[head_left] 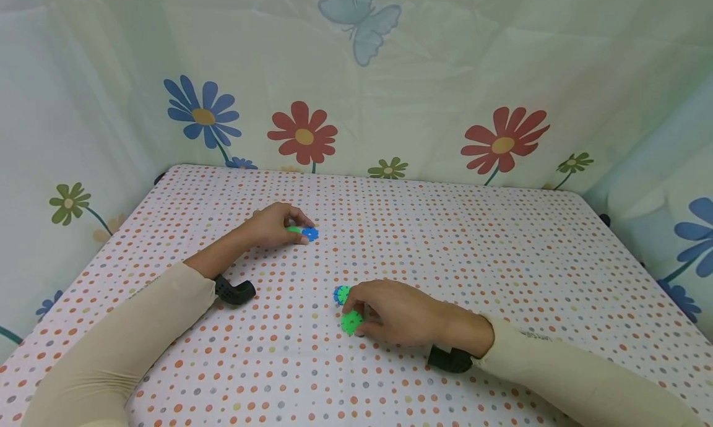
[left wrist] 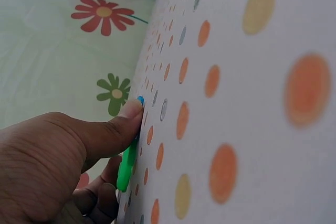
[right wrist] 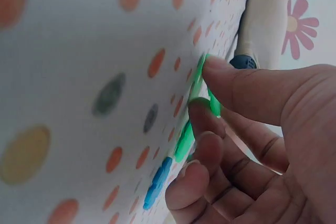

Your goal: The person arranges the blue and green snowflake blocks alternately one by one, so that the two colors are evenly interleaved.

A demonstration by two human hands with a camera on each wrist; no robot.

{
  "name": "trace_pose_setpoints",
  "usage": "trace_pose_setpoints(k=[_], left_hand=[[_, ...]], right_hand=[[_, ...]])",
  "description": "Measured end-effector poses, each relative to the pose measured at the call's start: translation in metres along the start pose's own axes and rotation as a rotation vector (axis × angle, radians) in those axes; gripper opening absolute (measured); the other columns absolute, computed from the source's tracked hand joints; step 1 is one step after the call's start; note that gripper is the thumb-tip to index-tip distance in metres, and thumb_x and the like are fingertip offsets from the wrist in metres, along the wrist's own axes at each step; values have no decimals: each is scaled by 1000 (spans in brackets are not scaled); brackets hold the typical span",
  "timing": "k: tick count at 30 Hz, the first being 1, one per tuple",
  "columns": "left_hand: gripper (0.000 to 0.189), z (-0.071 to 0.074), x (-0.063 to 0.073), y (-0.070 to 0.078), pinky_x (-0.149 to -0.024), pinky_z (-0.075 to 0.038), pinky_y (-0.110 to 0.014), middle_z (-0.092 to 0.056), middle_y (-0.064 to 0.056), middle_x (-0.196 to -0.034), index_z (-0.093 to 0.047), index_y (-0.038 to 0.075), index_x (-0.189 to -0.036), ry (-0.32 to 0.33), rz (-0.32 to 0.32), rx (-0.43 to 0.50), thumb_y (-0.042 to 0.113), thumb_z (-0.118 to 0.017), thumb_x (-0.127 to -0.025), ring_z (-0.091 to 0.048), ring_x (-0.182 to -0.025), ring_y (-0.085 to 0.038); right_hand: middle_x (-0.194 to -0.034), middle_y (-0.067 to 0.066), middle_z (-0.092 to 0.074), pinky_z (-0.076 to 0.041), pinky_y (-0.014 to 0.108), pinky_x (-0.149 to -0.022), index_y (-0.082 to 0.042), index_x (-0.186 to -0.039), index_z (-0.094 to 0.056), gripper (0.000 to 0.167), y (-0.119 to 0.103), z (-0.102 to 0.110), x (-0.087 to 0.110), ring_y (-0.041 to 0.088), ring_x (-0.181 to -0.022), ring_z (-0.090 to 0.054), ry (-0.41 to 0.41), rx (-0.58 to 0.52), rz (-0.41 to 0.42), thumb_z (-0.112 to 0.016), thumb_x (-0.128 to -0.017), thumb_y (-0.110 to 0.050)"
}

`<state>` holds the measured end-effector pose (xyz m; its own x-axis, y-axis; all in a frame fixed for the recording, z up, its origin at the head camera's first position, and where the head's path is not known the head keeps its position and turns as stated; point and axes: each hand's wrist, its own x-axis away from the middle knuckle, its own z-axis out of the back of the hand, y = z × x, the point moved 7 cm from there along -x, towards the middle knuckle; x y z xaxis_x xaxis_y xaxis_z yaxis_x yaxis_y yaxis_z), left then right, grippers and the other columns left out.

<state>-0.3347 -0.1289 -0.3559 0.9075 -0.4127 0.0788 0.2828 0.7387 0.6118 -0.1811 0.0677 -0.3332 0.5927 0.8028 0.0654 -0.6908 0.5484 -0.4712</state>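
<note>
At the table's left middle, my left hand [head_left: 276, 224] pinches a blue notched plastic disc [head_left: 309, 234] between thumb and fingers, close to the tabletop. A green disc [head_left: 294, 229] sits beside it, partly under the fingers; its edge [left wrist: 126, 166] shows in the left wrist view. Nearer the front, my right hand [head_left: 403, 312] holds a green notched disc [head_left: 351, 322] by its edge with thumb and finger. Just behind that lie another green disc [head_left: 344, 294] and a blue disc [head_left: 337, 296], overlapping in the head view. Whether any discs are joined, I cannot tell.
A white cloth with coloured dots [head_left: 473, 247] covers the table. Behind and at the sides hang curtains [head_left: 423, 93] printed with flowers and a butterfly. Black wrist devices [head_left: 235, 292] are worn below both hands, next to beige sleeves [head_left: 122, 334].
</note>
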Motion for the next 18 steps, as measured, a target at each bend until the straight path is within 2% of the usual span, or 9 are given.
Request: trace_pose_setpoints(k=[7, 13, 18], left_hand=[[32, 0, 0, -1, -93, -48, -43, -66, -9, -127, -73, 20, -115, -1, 3, 21, 28, -79, -85, -59, -115, -27], [31, 0, -1, 0, -87, -47, -39, -66, -10, -125, -74, 18, -113, 14, -12, 15, 27, -80, -84, -60, -107, -25], [29, 1, -2, -1, -87, -42, -41, -68, -7, -123, -75, 20, -110, 34, -1, -2, 29, -81, -83, -58, -97, -22]], right_hand=[[-87, -14, -62, -47, 18, -68, -16, -112, -70, 24, 4, 1, 0, -1, -72, -53, -7, -37, -7, -74, -89, -21], [-88, -13, -64, -48, 18, -65, -14, -116, -73, 29, 4, 6, -2, -2, -71, -52, 16, -90, 46, -76, -88, -19], [-86, -10, -67, -47, 18, -62, -12, -116, -74, 29, 2, 10, -6, -3, -68, -50, 36, -115, 102, -76, -87, -16]])
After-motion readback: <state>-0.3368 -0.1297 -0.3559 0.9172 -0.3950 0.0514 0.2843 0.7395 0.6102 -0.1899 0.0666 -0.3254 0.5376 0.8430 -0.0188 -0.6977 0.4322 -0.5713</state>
